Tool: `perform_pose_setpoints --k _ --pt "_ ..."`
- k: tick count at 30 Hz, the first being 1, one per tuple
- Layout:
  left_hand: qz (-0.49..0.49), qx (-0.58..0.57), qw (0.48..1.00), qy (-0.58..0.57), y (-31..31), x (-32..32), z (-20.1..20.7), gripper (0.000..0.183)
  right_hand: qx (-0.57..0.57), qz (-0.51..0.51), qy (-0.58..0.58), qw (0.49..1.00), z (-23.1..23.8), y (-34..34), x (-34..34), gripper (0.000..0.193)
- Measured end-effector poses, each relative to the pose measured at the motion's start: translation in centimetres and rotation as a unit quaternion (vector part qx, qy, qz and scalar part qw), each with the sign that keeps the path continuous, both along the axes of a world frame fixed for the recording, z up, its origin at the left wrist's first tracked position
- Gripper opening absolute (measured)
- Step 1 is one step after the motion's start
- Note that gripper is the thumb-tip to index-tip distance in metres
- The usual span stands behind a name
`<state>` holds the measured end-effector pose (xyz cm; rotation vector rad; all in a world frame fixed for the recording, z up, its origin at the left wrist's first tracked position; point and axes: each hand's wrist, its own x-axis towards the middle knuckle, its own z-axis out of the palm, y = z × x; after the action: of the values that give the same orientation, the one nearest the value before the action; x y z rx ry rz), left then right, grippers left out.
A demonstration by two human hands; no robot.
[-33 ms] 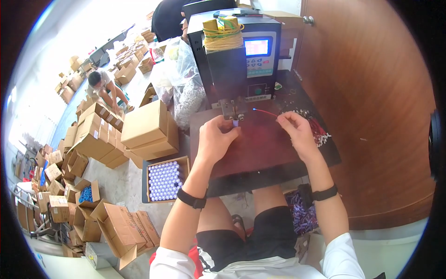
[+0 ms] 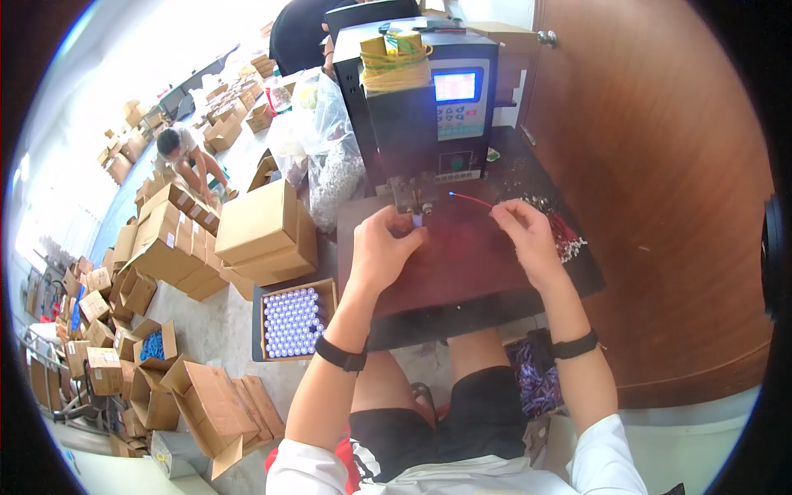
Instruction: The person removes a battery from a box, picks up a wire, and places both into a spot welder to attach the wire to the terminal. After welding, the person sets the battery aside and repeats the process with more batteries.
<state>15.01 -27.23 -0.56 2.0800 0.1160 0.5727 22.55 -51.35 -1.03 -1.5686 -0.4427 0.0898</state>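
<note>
My left hand (image 2: 384,247) is closed round a small purple cylindrical battery cell (image 2: 417,221), which stands below the metal electrodes (image 2: 418,200) of a black spot-welding machine (image 2: 388,132). Only part of the cell shows beside my fingers. To the right, the thumb and fingers of my right hand (image 2: 526,235) pinch a thin red wire (image 2: 472,199). Its bluish tip points left toward the electrodes, with a gap between them. Both hands are over a dark reddish work table (image 2: 445,272).
More red wires with white ends (image 2: 569,241) lie at the table's right side. A box of upright cells (image 2: 294,323) stands at the left, and a bin of purple cells (image 2: 536,384) below right. Cardboard boxes (image 2: 262,227) fill the left floor, where another person (image 2: 188,157) bends down. A wooden door (image 2: 660,206) borders the right.
</note>
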Motion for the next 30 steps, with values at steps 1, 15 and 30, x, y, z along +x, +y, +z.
perform_pose_setpoints --k 1,15,30 --pt "-0.003 0.001 1.0 -0.007 -0.2 0.0 0.1 0.025 0.001 -0.003 -0.007 1.0 0.1 0.2 -0.2 0.018" --pt "-0.004 -0.049 0.998 -0.036 -0.4 -0.9 -0.5 0.025 0.067 -0.072 -0.066 0.993 -0.7 2.4 -2.6 0.018" --pt "-0.013 0.056 0.998 -0.024 0.5 -0.3 -1.3 0.03 0.092 0.039 -0.06 0.993 -0.2 2.4 -2.8 0.018"
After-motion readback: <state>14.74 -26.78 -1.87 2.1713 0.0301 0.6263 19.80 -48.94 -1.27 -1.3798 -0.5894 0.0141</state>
